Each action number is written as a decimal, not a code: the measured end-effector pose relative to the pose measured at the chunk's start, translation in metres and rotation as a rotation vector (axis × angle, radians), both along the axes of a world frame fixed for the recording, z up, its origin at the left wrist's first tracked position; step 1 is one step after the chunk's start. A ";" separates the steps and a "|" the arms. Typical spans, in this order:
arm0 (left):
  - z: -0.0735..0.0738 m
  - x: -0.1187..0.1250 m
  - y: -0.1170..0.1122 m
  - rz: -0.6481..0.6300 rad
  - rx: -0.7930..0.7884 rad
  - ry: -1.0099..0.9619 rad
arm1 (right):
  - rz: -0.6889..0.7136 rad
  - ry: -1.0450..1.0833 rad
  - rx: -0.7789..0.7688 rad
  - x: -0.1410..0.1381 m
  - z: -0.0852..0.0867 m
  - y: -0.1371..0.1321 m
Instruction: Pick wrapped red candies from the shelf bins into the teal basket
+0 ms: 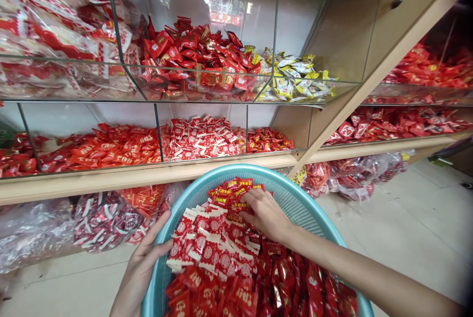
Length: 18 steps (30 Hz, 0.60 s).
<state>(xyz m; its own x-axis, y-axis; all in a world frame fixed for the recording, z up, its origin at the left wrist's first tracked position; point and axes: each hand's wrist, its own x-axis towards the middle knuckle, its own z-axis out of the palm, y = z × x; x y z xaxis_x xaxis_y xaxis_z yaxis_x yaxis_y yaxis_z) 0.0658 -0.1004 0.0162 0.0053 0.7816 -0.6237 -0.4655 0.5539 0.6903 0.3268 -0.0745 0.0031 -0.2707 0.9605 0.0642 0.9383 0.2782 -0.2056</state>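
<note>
A teal plastic basket (316, 203) with mesh walls sits below the shelves, filled with wrapped candies. My left hand (146, 258) grips its left rim, thumb over the edge and fingers along the outer side. Inside, my right hand (268, 216) has its fingers curled on red candies with yellow lettering (221, 193) at the far end. Red-and-white wrapped candies (207, 248) lie left of that hand. Orange-red candies (210, 292) are at the near left, and shiny dark red ones (284, 277) fill the near right, partly under my forearm.
Glass-fronted shelf bins ahead hold red candies (199, 55), yellow-and-white candies (295, 75), red-and-white candies (203, 137) and large clear bags (55, 21). A wooden shelf edge (92, 181) runs just beyond the basket. Plastic bags of candies (107, 221) rest beneath it on the tiled floor (417, 223).
</note>
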 end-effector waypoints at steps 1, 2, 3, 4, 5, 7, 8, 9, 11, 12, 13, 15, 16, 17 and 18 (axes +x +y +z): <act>0.000 0.000 0.000 0.001 -0.001 -0.001 | 0.002 -0.006 0.003 -0.001 0.000 0.001; 0.000 0.000 0.000 0.002 -0.003 0.003 | 0.005 -0.013 0.006 -0.002 0.000 0.001; 0.001 0.000 0.000 0.003 -0.005 0.008 | 0.008 -0.019 0.009 -0.003 -0.001 0.002; 0.001 0.001 -0.001 0.003 -0.007 0.013 | 0.008 -0.022 0.013 -0.004 -0.001 0.001; 0.001 0.000 -0.001 0.003 -0.008 0.014 | 0.005 -0.021 0.016 -0.005 -0.001 0.001; -0.001 0.000 0.000 -0.001 -0.007 0.012 | 0.003 -0.008 0.025 -0.008 0.000 -0.001; -0.003 -0.001 0.000 -0.002 -0.001 0.019 | 0.008 0.002 0.032 -0.008 0.002 -0.002; -0.005 -0.003 0.001 -0.003 0.009 0.038 | 0.015 0.016 0.047 -0.007 0.006 -0.002; -0.010 -0.005 0.002 -0.001 0.040 0.111 | 0.024 0.057 0.102 -0.002 0.018 0.002; -0.013 -0.007 0.003 -0.004 0.054 0.148 | 0.017 0.086 0.140 0.004 0.026 0.007; -0.015 -0.008 0.004 -0.013 0.053 0.167 | -0.001 0.118 0.180 0.012 0.036 0.015; -0.018 -0.009 0.006 -0.019 0.042 0.153 | -0.067 0.166 0.255 0.033 0.056 0.036; -0.019 -0.009 0.006 -0.022 0.043 0.149 | -0.114 0.172 0.285 0.045 0.065 0.049; -0.020 -0.009 0.007 -0.023 0.051 0.154 | -0.176 0.152 0.307 0.057 0.072 0.064; -0.021 -0.009 0.007 -0.024 0.062 0.167 | -0.249 0.104 0.299 0.068 0.078 0.078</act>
<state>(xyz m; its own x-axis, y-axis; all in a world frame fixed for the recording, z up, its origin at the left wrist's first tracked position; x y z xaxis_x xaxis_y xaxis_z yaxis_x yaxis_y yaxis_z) 0.0564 -0.0935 -0.0049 -0.0751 0.8197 -0.5678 -0.3291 0.5171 0.7901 0.3951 0.0034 0.0815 -0.0093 0.9306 0.3659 0.9631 0.1068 -0.2471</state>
